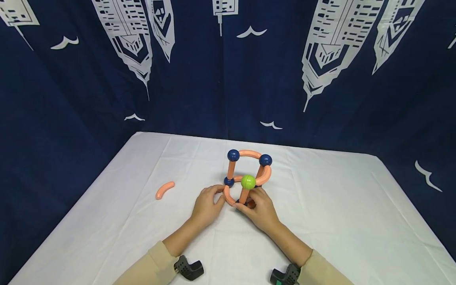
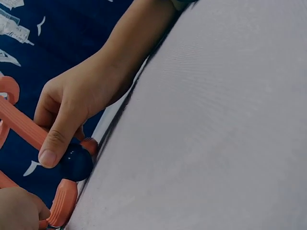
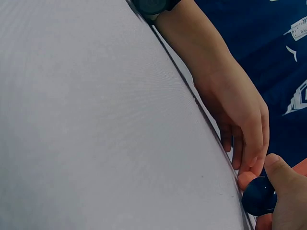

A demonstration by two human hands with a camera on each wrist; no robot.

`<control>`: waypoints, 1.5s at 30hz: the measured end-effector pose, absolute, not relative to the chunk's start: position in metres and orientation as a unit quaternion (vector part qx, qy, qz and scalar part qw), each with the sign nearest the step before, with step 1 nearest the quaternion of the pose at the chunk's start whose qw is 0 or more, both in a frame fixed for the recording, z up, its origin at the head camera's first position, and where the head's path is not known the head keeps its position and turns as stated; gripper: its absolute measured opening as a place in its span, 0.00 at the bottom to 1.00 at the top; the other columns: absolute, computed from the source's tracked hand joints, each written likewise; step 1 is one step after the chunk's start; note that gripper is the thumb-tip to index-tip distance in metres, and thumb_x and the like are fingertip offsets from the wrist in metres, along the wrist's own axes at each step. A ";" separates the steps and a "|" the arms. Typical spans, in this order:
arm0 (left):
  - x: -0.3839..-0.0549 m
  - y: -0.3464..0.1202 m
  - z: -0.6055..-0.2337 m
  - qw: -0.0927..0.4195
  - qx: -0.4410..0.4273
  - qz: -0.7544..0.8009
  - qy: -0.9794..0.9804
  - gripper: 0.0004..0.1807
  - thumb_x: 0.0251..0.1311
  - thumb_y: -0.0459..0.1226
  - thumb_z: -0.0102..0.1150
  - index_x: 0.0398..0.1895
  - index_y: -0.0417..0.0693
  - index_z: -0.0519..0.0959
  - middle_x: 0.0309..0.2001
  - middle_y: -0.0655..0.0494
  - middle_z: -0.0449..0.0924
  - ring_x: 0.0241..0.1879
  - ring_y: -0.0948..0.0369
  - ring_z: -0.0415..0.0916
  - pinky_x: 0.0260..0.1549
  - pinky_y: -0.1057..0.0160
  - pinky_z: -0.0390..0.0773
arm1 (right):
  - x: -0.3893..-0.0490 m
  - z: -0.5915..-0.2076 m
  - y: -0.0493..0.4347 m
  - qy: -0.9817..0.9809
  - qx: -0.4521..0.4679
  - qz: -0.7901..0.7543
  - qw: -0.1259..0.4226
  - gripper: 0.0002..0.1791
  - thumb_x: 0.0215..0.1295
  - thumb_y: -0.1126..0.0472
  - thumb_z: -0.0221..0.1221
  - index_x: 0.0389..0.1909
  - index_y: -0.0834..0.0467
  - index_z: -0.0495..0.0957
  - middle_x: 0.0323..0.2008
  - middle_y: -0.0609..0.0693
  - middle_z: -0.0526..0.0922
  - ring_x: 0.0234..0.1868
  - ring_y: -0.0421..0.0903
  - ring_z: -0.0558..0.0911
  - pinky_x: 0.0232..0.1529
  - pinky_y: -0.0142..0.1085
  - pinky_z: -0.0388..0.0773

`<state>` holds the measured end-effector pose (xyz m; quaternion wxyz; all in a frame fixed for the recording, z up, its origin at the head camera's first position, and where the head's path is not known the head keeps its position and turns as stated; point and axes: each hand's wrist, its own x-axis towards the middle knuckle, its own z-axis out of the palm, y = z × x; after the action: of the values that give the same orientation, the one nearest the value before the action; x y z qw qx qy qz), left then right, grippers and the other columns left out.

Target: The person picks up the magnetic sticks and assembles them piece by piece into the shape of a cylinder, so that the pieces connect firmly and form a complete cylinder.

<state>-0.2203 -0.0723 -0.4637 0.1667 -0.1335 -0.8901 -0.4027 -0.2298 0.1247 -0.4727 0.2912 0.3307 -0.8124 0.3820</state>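
Note:
A cube-like frame of orange magnetic sticks and balls stands in the middle of the table. A green ball (image 1: 248,182) tops its near upright stick (image 1: 244,195); navy balls (image 1: 233,155) form other corners. My left hand (image 1: 208,205) pinches the lower curved stick (image 1: 228,195) on the frame's left. With thumb and fingers, my right hand (image 1: 263,210) grips the upright stick's foot, beside a navy ball (image 2: 76,163) in the left wrist view. My right hand hides part of the base. A loose curved stick (image 1: 164,190) lies left of my left hand.
A white cloth covers the table (image 1: 342,206). Behind it hangs a navy curtain (image 1: 199,91) printed with white buildings and birds. Both wrists wear black devices (image 1: 189,268).

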 end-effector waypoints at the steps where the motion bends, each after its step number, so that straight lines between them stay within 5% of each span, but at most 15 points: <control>1: -0.220 -0.073 -0.463 0.164 -0.129 -0.406 -0.890 0.13 0.62 0.35 0.59 0.49 0.41 0.81 0.46 0.49 0.83 0.48 0.52 0.77 0.50 0.52 0.75 | -0.229 -0.473 0.125 -0.814 0.329 0.381 0.290 0.18 0.56 0.44 0.68 0.28 0.55 0.78 0.28 0.45 0.78 0.32 0.45 0.75 0.29 0.32 0.74; 12: -0.231 -0.108 -0.433 0.139 -0.088 -0.277 -0.947 0.10 0.59 0.38 0.61 0.41 0.46 0.84 0.41 0.52 0.84 0.44 0.52 0.80 0.39 0.51 0.78 | -0.230 -0.472 0.124 -0.817 0.325 0.384 0.282 0.16 0.55 0.46 0.70 0.29 0.54 0.78 0.27 0.44 0.78 0.32 0.44 0.75 0.29 0.31 0.75; 17: -0.237 -0.139 -0.417 0.096 -0.034 -0.261 -0.960 0.12 0.60 0.39 0.62 0.45 0.44 0.84 0.43 0.50 0.83 0.43 0.50 0.80 0.36 0.51 0.78 | -0.229 -0.472 0.124 -0.821 0.324 0.376 0.281 0.15 0.52 0.50 0.73 0.29 0.54 0.78 0.28 0.44 0.78 0.34 0.43 0.74 0.31 0.33 0.74; 24: -0.239 -0.178 -0.400 0.011 -0.002 -0.199 -0.980 0.11 0.53 0.36 0.62 0.39 0.39 0.81 0.33 0.49 0.79 0.30 0.53 0.75 0.25 0.55 0.74 | -0.228 -0.471 0.124 -0.829 0.318 0.365 0.279 0.16 0.47 0.53 0.75 0.29 0.53 0.77 0.27 0.43 0.77 0.34 0.42 0.73 0.32 0.33 0.73; 29: -0.238 -0.195 -0.392 0.002 0.015 -0.180 -0.984 0.08 0.52 0.35 0.61 0.34 0.40 0.78 0.32 0.46 0.77 0.31 0.49 0.74 0.27 0.51 0.72 | -0.228 -0.472 0.125 -0.825 0.321 0.369 0.282 0.16 0.49 0.51 0.74 0.29 0.54 0.78 0.28 0.44 0.77 0.35 0.42 0.73 0.32 0.33 0.73; 36: -0.238 -0.207 -0.390 0.001 0.027 -0.164 -0.986 0.18 0.60 0.41 0.62 0.46 0.36 0.76 0.40 0.38 0.75 0.42 0.40 0.74 0.35 0.43 0.74 | -0.228 -0.473 0.124 -0.827 0.321 0.365 0.283 0.16 0.48 0.53 0.75 0.28 0.54 0.77 0.27 0.44 0.76 0.33 0.43 0.73 0.32 0.33 0.72; 45: -0.238 -0.214 -0.391 -0.080 0.025 -0.142 -0.986 0.21 0.66 0.48 0.56 0.37 0.35 0.79 0.35 0.42 0.80 0.32 0.50 0.75 0.31 0.48 0.75 | -0.228 -0.471 0.124 -0.831 0.315 0.361 0.281 0.16 0.49 0.51 0.74 0.29 0.54 0.78 0.27 0.45 0.76 0.34 0.42 0.72 0.32 0.35 0.71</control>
<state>-0.2377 -0.2135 -0.3913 -0.0800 0.0253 -0.9863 -0.1419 -0.2279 0.1242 -0.4710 0.2812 0.3150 -0.8315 0.3611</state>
